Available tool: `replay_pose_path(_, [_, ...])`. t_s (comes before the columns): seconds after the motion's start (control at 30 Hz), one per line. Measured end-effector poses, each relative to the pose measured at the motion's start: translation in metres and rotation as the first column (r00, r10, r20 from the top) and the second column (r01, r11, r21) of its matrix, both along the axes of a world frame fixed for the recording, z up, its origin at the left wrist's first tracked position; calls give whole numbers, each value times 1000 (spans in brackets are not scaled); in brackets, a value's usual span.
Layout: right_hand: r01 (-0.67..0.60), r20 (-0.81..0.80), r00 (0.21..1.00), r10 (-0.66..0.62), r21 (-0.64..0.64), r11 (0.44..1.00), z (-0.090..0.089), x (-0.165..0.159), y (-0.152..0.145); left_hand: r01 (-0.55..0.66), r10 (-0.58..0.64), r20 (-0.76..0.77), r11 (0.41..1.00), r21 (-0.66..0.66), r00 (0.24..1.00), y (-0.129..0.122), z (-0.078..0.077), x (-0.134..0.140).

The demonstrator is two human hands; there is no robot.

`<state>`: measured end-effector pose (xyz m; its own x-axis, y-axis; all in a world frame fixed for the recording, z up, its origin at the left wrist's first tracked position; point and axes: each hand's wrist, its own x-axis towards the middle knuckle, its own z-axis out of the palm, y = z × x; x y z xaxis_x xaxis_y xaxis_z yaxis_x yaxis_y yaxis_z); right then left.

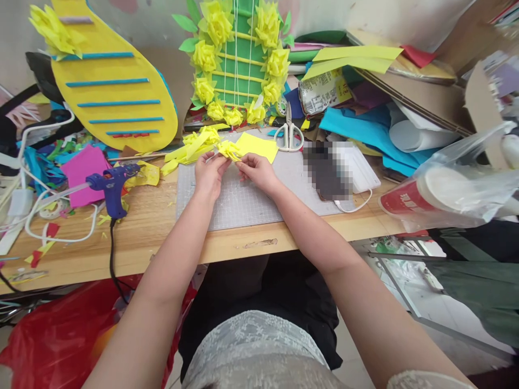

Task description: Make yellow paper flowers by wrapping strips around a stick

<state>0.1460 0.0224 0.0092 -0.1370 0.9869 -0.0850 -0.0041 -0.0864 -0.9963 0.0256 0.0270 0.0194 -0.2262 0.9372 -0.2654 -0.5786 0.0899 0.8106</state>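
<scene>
Between my hands is a yellow paper flower (229, 151), held just above the grey cutting mat (239, 202). The fingers of my left hand (211, 172) pinch it from the left, and those of my right hand (256, 170) pinch its right side. Behind my right hand lies a square of yellow paper (259, 146). More folded yellow paper pieces (197, 147) rest beyond my left hand. White-handled scissors (289, 138) lie on the far side of the mat, points away from me.
A blue glue gun (113, 189) stands at left, its cord hanging over the table edge. Yellow (113, 81) and green (243, 54) paper instrument shapes lean at the back. On the right are a blurred-out dark object (328, 170), a bagged cup (409, 194) and piled paper and cardboard (413, 102).
</scene>
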Motion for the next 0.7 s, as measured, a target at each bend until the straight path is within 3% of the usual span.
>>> replay_pose_path(0.13, [52, 47, 997, -55, 54, 997, -7, 1, 3, 77, -78, 74, 997, 12, 994, -1, 3, -2])
replay_pose_path(0.27, [36, 111, 992, -51, 129, 991, -12, 1, 3, 114, -114, 33, 993, -8, 993, -1, 3, -3])
replay_pose_path(0.5, [49, 179, 979, -93, 238, 970, -13, 4, 3, 77, -77, 10, 997, -29, 997, 4, -5, -3])
replay_pose_path(0.7, [116, 125, 980, -156, 284, 952, -17, 5, 6, 78, -71, 65, 992, -100, 995, 6, 2, -8])
